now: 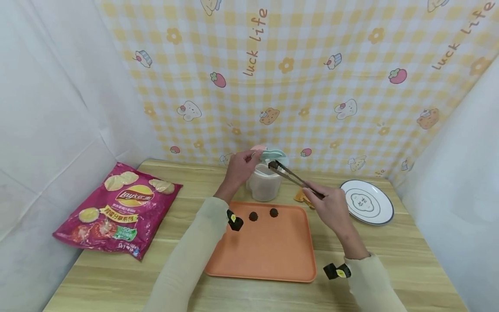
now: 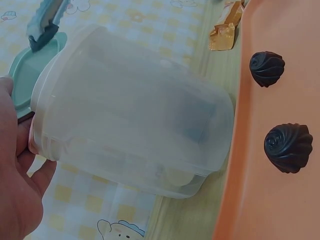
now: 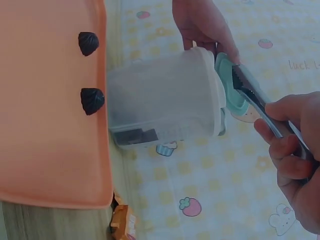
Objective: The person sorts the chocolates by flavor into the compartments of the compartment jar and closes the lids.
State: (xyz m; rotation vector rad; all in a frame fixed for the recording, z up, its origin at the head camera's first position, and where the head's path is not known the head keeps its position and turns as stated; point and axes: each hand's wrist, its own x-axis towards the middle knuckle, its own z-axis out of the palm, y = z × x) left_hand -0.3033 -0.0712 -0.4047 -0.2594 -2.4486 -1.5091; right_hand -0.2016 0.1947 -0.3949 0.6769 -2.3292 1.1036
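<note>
A translucent plastic container point(image 1: 265, 186) stands behind an orange tray point(image 1: 269, 251), its mint-green lid point(image 3: 232, 90) flipped up. My left hand point(image 1: 241, 167) pinches the lid's edge, with other fingers right at the rim in the left wrist view. Metal tongs point(image 1: 297, 180) are gripped in my right hand point(image 1: 331, 206). Between their dark tips, over the container's opening, is a dark brown swirled chocolate point(image 1: 273, 165). Two similar ridged chocolates point(image 2: 288, 148) point(image 2: 267, 69) lie apart near the tray's far edge. A dark shape shows through the container's lower wall.
On the left lies a purple bag of Lay's chips point(image 1: 121, 208). A white plate with a dark rim point(image 1: 383, 210) sits at the right. An orange wrapper point(image 3: 123, 222) lies between container and plate. Behind the wooden table point(image 1: 409, 260) hangs a checkered cloth point(image 1: 312, 91).
</note>
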